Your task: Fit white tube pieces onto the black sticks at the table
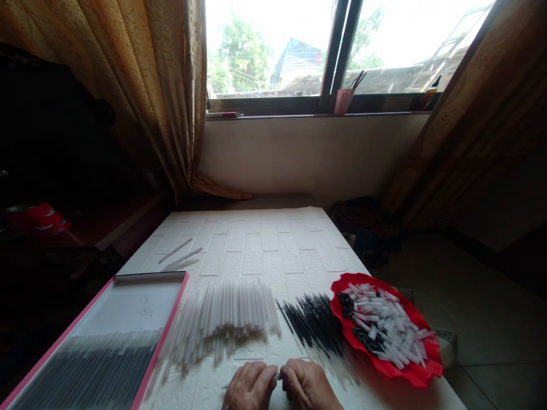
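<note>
My left hand [250, 386] and my right hand [305, 384] meet at the table's front edge, both with fingers closed in a pinch. Between them shows a small greyish piece [278, 376]. A thin stick end [225, 387] pokes out left of my left hand, so a slim pen-like stick seems to lie in it; most is hidden. What my right fingers pinch is mostly covered. Beyond my hands lies a row of clear plastic tubes [239, 307]. Right of it are thin black pointed rods [314, 322]. A red scalloped plate [429, 373] holds short white and black caps [397, 324].
At left stands a pink-rimmed box [171, 319] partly filled with dark-cored clear sticks [94, 364]. Several loose tubes [183, 257] lie farther back on the white brick-patterned table [273, 239]. A pink cup [344, 101] with thin sticks stands on the window sill.
</note>
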The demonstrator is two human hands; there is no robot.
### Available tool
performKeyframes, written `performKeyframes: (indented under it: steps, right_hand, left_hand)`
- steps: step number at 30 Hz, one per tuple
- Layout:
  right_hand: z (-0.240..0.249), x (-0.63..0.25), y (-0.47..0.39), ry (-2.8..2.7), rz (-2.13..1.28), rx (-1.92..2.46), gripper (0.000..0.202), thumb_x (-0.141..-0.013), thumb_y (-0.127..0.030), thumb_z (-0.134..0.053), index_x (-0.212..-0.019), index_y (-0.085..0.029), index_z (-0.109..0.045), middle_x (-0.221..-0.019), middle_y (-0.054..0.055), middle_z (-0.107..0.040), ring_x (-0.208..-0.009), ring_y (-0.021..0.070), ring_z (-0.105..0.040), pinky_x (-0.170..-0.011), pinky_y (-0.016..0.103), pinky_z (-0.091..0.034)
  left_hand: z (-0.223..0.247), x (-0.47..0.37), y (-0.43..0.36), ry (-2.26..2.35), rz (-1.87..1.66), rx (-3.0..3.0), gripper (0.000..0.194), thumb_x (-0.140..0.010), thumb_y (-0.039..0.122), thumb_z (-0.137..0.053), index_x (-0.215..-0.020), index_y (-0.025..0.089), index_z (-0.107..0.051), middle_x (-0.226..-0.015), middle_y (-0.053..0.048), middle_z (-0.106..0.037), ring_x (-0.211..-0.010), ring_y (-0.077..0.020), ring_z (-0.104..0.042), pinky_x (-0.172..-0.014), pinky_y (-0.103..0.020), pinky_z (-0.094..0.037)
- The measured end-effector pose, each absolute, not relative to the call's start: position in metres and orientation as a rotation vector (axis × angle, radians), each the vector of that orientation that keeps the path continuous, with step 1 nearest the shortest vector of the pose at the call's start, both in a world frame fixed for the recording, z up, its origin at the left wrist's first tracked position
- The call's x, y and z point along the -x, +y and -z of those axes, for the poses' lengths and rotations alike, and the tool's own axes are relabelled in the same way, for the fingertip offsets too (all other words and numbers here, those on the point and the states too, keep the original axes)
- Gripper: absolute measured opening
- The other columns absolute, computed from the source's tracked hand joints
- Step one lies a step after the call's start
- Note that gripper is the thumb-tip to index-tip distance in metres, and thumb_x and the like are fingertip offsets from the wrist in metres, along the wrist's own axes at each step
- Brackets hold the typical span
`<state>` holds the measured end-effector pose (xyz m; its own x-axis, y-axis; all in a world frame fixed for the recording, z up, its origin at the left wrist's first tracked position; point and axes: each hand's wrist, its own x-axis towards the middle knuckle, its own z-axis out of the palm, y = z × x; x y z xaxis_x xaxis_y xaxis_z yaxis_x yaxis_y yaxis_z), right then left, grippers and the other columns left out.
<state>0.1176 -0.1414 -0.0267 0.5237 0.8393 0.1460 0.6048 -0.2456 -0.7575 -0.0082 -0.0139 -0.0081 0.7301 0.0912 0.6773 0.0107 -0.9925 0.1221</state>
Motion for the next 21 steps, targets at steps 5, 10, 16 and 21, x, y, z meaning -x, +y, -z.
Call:
performKeyframes:
  steps: [5,10,16,21]
  right_hand:
    - [0.013,-0.118,-0.153,-1.157,-0.483,1.85,0.036,-0.09,-0.055,-0.041,-0.091,-0.023,-0.057,-0.075,0.0,-0.066,-0.058,0.0132,-0.057,-0.056,0.023,-0.042]
    - [0.024,-0.117,-0.149,-1.227,-0.288,1.965,0.051,-0.095,-0.058,-0.027,-0.07,-0.023,-0.054,-0.061,0.0,-0.061,-0.055,0.0134,-0.053,-0.053,0.024,-0.035]
    - [0.033,-0.123,-0.148,-1.275,-0.319,1.979,0.056,-0.095,-0.062,-0.023,-0.063,-0.023,-0.048,-0.052,-0.002,-0.055,-0.048,0.0118,-0.048,-0.048,0.024,-0.029]
    - [0.01,-0.129,-0.154,-1.297,-0.455,1.845,0.026,-0.09,-0.046,-0.043,-0.09,-0.023,-0.056,-0.074,0.002,-0.069,-0.06,0.0142,-0.06,-0.056,0.023,-0.042]
  left_hand:
    - [0.007,0.007,-0.013,0.086,-1.113,-2.835,0.021,-0.099,0.024,-0.04,-0.1,0.02,-0.061,-0.073,0.0,-0.069,-0.063,-0.0116,-0.067,-0.062,-0.021,-0.055]
    - [0.008,0.008,-0.013,0.054,-1.106,-2.842,0.02,-0.098,0.022,-0.042,-0.099,0.02,-0.062,-0.071,0.0,-0.068,-0.061,-0.011,-0.066,-0.061,-0.02,-0.054]
    - [0.01,0.007,-0.012,0.022,-1.113,-2.835,0.02,-0.097,0.022,-0.043,-0.1,0.018,-0.062,-0.072,0.0,-0.068,-0.062,-0.011,-0.066,-0.061,-0.019,-0.054]
    - [0.009,0.007,-0.012,0.055,-1.104,-2.851,0.021,-0.098,0.021,-0.041,-0.099,0.02,-0.062,-0.072,0.0,-0.068,-0.062,-0.0111,-0.067,-0.061,-0.02,-0.055]
